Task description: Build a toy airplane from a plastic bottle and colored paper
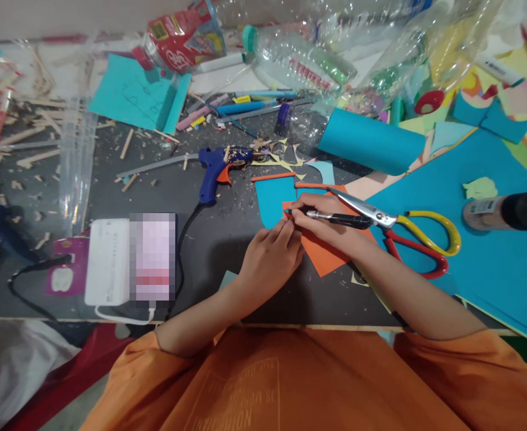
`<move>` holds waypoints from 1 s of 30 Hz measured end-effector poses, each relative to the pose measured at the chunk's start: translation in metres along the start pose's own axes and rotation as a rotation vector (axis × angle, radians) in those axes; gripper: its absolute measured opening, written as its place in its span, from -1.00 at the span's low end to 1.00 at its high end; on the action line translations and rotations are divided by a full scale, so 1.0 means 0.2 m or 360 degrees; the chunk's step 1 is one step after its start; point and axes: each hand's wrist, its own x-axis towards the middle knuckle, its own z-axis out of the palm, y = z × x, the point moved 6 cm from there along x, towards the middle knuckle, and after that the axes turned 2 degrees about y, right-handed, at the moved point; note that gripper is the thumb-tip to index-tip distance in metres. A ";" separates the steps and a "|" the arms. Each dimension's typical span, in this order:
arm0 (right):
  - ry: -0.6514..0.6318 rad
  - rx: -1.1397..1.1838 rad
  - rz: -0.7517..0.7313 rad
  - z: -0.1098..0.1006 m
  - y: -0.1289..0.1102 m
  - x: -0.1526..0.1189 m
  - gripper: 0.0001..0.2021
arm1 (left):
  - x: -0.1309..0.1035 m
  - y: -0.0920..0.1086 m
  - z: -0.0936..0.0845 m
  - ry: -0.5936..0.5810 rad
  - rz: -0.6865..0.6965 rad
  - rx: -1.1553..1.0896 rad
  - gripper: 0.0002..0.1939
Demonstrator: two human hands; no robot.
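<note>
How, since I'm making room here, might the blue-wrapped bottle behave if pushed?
The blue-wrapped bottle would probably roll, being round and lying on its side. It's likely light for its size, since its clear end shows no liquid.

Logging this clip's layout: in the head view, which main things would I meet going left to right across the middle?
White box, blue glue gun, left hand, right hand holding a pen, scissors, dark-capped bottle.

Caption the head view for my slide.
Right hand holds a black pen at orange paper, left hand beside it, scissors and glue gun nearby.
</note>
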 end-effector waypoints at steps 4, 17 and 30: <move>0.0041 -0.0003 0.0013 -0.01 0.00 0.00 -0.79 | 0.00 0.00 0.00 0.0043 0.0023 0.0076 -0.75; 0.0050 -0.0041 0.0026 -0.01 -0.01 -0.01 -0.78 | -0.01 0.01 0.01 0.0048 0.0049 0.0160 -0.75; 0.0360 0.0233 0.0004 -0.05 0.04 0.00 -0.83 | 0.00 0.00 -0.02 0.0139 0.0041 0.0100 -0.78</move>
